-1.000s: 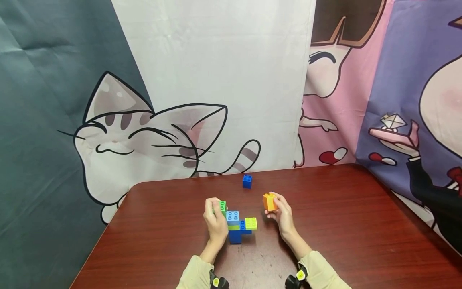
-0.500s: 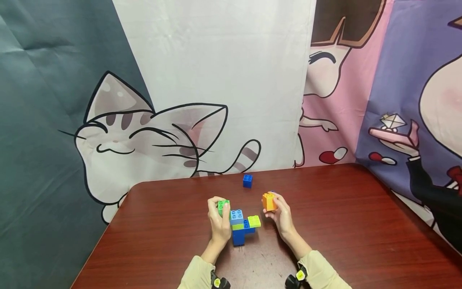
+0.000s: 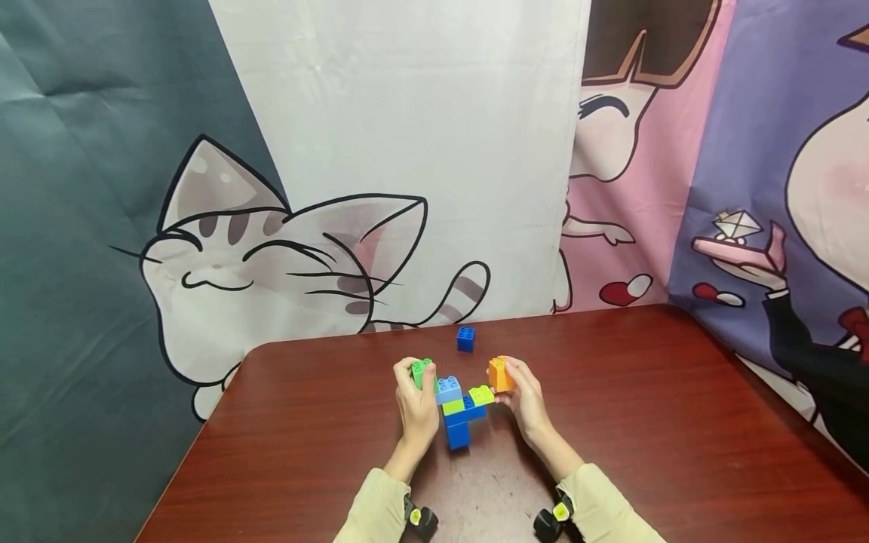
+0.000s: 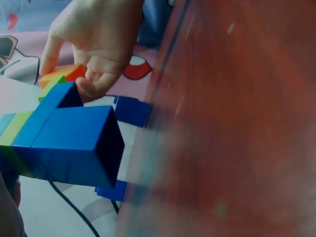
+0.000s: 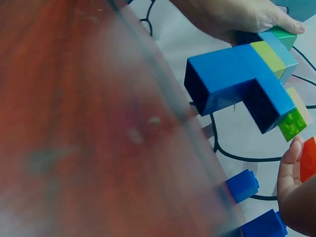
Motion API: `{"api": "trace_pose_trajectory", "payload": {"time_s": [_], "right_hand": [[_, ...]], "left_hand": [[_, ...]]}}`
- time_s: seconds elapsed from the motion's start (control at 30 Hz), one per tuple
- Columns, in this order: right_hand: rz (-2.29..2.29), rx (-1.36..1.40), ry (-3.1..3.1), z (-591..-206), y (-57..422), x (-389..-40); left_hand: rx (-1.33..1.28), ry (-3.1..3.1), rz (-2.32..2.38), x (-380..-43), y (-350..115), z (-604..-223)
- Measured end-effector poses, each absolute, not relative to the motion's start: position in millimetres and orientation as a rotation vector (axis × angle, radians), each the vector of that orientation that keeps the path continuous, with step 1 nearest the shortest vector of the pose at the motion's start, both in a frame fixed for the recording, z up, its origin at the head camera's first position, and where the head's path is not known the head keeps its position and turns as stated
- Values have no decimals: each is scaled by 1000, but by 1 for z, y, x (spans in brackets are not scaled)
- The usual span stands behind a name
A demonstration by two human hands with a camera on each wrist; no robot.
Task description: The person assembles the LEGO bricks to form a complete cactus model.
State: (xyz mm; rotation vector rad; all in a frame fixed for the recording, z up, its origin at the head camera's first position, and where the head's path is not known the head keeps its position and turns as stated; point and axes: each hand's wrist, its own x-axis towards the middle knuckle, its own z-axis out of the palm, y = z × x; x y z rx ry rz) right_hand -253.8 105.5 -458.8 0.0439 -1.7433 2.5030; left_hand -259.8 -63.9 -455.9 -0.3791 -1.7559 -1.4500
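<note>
At lower centre, we see the left hand (image 3: 416,411) gripping joined bricks (image 3: 453,408), the right hand (image 3: 528,398) pinching an orange brick (image 3: 501,375) (seemingly unattached); blue bricks (image 5: 241,186) lie loose.

Behind the reddish-brown desk (image 3: 292,437) I see a wrinkled cloth backdrop (image 3: 421,105), a striped cartoon cat (image 3: 231,264) printed left, a brown-haired figure (image 3: 611,113) right.

Reddish-brown table (image 3: 292,430), seemingly two blue bricks (image 3: 465,340)

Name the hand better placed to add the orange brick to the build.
Probably the right hand: it holds the orange brick near the lime brick, while the left hand grips the build at its green brick.
</note>
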Motion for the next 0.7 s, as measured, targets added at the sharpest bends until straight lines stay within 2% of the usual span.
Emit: {"api": "trace_pose_trajectory", "payload": {"time_s": [0.2, 0.7], "right_hand": [[2520, -37, -1725, -452, 105, -265], [2406, -34, -1892, -464, 104, -277]], "left_hand": [[-377, -1747, -1462, -255, -59, -430], [-464, -1810, -1564, -270, -60, -442]]}}
